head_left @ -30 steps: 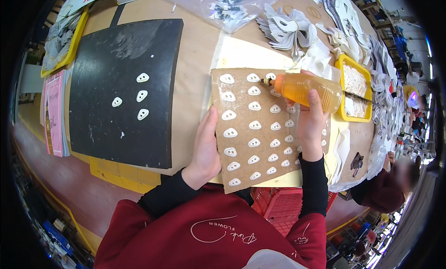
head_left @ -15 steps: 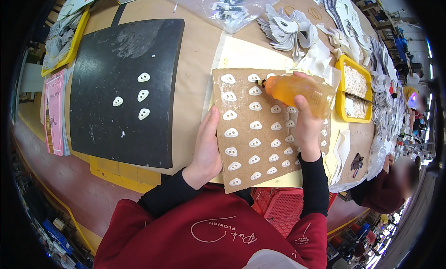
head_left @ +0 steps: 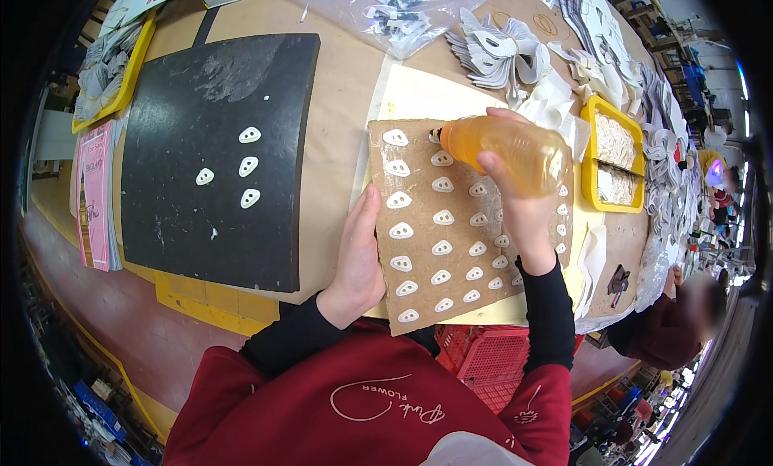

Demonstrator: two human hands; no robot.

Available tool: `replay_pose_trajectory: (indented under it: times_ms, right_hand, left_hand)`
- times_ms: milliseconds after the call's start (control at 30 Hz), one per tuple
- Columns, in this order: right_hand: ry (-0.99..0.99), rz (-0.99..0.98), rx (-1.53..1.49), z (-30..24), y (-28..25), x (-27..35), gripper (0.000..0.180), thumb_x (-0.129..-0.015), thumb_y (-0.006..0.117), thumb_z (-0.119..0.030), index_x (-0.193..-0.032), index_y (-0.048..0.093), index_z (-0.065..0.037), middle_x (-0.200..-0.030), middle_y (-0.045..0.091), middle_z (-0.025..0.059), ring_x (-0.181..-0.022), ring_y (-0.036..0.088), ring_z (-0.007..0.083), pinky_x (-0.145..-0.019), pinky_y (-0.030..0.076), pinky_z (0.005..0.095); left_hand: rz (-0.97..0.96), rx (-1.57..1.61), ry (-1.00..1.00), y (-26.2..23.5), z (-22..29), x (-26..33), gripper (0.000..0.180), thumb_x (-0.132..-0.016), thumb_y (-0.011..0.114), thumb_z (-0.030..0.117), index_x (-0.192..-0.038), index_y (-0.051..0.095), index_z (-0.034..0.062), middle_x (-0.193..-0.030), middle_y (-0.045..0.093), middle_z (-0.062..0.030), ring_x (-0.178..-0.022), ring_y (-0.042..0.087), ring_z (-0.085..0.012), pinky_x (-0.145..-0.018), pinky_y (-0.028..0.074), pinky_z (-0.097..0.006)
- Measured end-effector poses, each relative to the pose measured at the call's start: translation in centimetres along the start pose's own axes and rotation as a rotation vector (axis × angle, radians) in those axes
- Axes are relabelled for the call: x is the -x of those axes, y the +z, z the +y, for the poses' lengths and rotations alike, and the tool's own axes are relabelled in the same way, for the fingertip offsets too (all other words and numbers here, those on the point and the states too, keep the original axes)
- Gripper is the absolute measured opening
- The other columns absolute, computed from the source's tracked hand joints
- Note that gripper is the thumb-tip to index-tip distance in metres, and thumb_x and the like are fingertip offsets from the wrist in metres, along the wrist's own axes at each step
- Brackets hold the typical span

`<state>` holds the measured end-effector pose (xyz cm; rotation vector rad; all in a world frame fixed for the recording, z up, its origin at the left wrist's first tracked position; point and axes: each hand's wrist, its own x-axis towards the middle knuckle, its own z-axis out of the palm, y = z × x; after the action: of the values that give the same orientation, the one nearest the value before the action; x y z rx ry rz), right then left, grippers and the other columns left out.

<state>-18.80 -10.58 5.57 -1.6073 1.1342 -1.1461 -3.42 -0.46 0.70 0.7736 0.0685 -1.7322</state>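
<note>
My left hand grips the left edge of a brown cardboard sheet, its thumb along the edge and its other fingers partly hidden. Rows of small white rounded-triangular pieces, each with two holes, lie across the sheet. In my right hand is a clear squeeze bottle of amber liquid, tilted on its side. Its orange cap and dark nozzle point left, at a white piece in the top row. The bottle and hand cover part of the sheet's upper right.
To the left, a black board bears several similar white pieces. A divided yellow tray of white pieces sits at right, near stacked pale cutouts. A plastic bag lies at the back. Below is a red crate; a person is at far right.
My right hand has shifted the bottle left and slightly up, bringing the nozzle over a top-row piece. My left hand and the cardboard have stayed nearly still.
</note>
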Motion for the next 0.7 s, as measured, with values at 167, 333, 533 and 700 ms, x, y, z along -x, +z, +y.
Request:
replay_pose_trajectory:
  times_ms: [167,333,533,700]
  right_hand:
    - [0.084,0.027,0.028,-1.2,-0.2,-1.6,0.038,-0.075,0.08,-0.015,-0.105,0.063,0.001,-0.093,0.069,0.0078,-0.083,0.064,0.0114,-0.076,0.051,0.0265]
    - [0.071,-0.001,0.02,-1.7,0.3,-2.0,0.034,-0.075,0.08,-0.016,-0.1,0.065,0.001,-0.089,0.07,0.0074,-0.077,0.064,0.011,-0.071,0.051,0.0248]
    - [0.13,-0.042,0.12,-2.1,0.0,-2.8,0.029,-0.076,0.078,-0.02,-0.093,0.067,0.002,-0.082,0.07,0.0064,-0.071,0.064,0.0104,-0.063,0.05,0.024]
    - [0.153,-0.015,0.09,-2.1,-0.6,-3.0,0.028,-0.076,0.078,-0.019,-0.093,0.066,0.002,-0.081,0.069,0.0059,-0.066,0.063,0.0093,-0.058,0.049,0.0224]
  left_hand:
    - [0.0,-0.006,-0.001,0.1,0.0,0.0,0.05,-0.101,0.036,0.042,-0.136,0.036,0.0065,-0.129,0.05,-0.0087,-0.117,0.052,-0.0187,-0.098,0.043,-0.037]
    - [-0.006,-0.006,-0.005,0.1,0.1,0.1,0.05,-0.101,0.036,0.042,-0.136,0.035,0.0068,-0.129,0.049,-0.0088,-0.117,0.051,-0.0191,-0.099,0.043,-0.037]
    - [-0.017,-0.001,-0.011,0.1,0.1,0.1,0.05,-0.1,0.037,0.042,-0.137,0.035,0.007,-0.13,0.049,-0.0088,-0.117,0.051,-0.0191,-0.099,0.043,-0.037]
    - [-0.004,-0.013,-0.007,0.3,0.2,0.2,0.05,-0.1,0.037,0.042,-0.137,0.035,0.0072,-0.13,0.049,-0.0082,-0.118,0.051,-0.0189,-0.099,0.042,-0.037]
